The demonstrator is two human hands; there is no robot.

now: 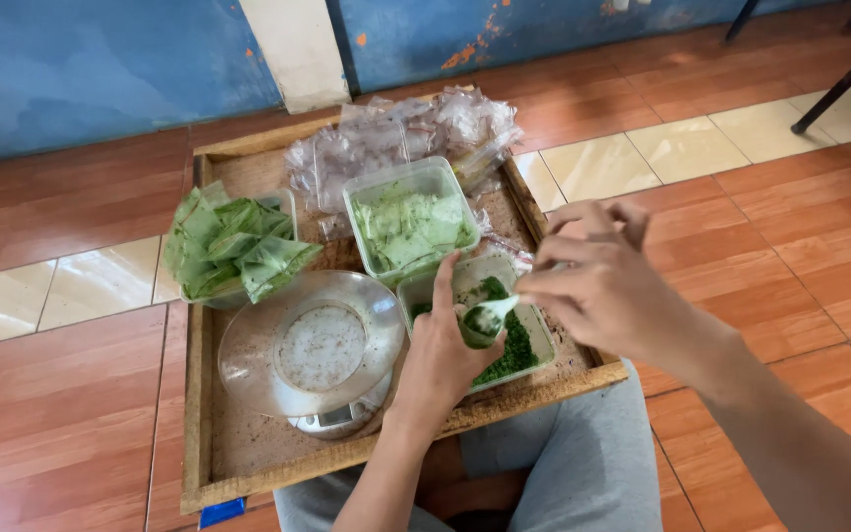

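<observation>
My left hand (445, 350) holds a small clear bag (483, 330) partly filled with green powder over a clear tub of green powder (514, 357). My right hand (608, 281) grips a small white spoon (494, 311) whose tip is at the bag's mouth. Both hands hover above the right front part of a wooden tray (248, 463) resting on my lap.
On the tray stand a round kitchen scale (317, 350), a tub piled with filled green packets (233, 246), another tub of flat green packets (411, 225), and a heap of empty clear bags (401, 133). Tiled floor, a blue wall and dark chair legs (844, 84) surround it.
</observation>
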